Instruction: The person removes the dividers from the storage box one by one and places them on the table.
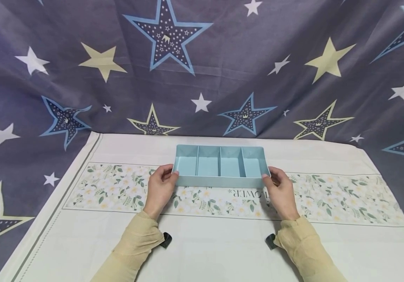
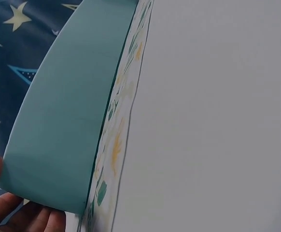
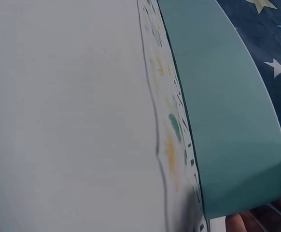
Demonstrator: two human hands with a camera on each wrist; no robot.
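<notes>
A light blue-green divided tray (image 1: 219, 181), with several compartments in a row and nothing visible in them, sits across the floral band of the tablecloth. My left hand (image 1: 161, 188) grips its left end, thumb at the near corner and fingers around the side. At the opposite end my right hand (image 1: 281, 192) holds the right corner the same way. The left wrist view shows the tray's long front wall (image 2: 68, 106), with fingers curled against its end. From the right wrist, that wall (image 3: 232, 111) appears again, fingertips partly cut off by the frame edge.
A white tablecloth (image 1: 219, 250) covers the table, crossed by a printed floral band (image 1: 110, 188). Behind and at both sides hangs a dark curtain (image 1: 230, 51) with star prints. Small black straps (image 1: 166, 240) show at the cuffs.
</notes>
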